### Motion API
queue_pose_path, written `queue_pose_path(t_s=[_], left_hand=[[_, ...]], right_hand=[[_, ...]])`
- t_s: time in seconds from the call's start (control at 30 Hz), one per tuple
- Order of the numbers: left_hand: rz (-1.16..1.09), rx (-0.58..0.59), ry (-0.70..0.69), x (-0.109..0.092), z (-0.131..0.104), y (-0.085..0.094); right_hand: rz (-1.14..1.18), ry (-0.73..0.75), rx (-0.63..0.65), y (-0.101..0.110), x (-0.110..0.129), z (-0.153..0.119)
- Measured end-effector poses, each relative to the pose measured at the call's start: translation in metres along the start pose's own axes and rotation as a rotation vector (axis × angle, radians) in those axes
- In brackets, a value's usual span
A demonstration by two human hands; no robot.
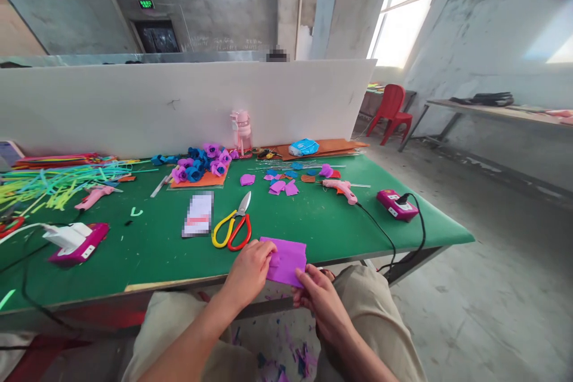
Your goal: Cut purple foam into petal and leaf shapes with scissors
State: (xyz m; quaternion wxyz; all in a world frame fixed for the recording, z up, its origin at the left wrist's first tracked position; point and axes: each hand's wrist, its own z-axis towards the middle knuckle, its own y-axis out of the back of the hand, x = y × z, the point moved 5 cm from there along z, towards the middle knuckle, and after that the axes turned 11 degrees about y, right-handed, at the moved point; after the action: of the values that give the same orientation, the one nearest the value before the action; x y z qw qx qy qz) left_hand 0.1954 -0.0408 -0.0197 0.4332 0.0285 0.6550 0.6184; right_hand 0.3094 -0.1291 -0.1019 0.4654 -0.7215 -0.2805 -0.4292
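A purple rectangular sheet (289,259) is stretched between my two hands at the table's front edge. My left hand (251,268) pinches its left side, and my right hand (317,291) grips its lower right corner. Just left of the sheet lie scissors (231,228) with one yellow and one red handle, blades pointing away. Cut purple pieces (284,187) rest on the green table (286,215) beyond my hands. A pink glue gun (341,190) lies to their right. Purple and blue paper flowers (203,162) are piled on an orange sheet further back.
A magenta power block (397,205) with a cable sits at the right. Another block (80,245), a second glue gun (95,196) and colourful strips (58,182) are at the left. A pink bottle (242,133) stands by the white partition (179,101).
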Motion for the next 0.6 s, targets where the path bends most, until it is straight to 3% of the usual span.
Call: queue_pose_path(t_s=[0.17,0.33,0.5,0.6], left_hand=[[-0.041,0.014,0.024,0.003,0.003,0.002],[-0.186,0.115,0.028,-0.014,0.009,0.006],[-0.15,0.327,-0.065,-0.04,0.011,-0.006],[-0.056,0.33,-0.092,-0.042,0.013,-0.015]], right_hand=[[0.168,-0.042,-0.017,0.003,0.008,0.0],[0.253,-0.118,0.003,-0.003,0.003,-0.009],[0.162,-0.064,0.059,-0.006,0.002,-0.011],[0.138,-0.045,0.047,-0.003,0.002,-0.008]])
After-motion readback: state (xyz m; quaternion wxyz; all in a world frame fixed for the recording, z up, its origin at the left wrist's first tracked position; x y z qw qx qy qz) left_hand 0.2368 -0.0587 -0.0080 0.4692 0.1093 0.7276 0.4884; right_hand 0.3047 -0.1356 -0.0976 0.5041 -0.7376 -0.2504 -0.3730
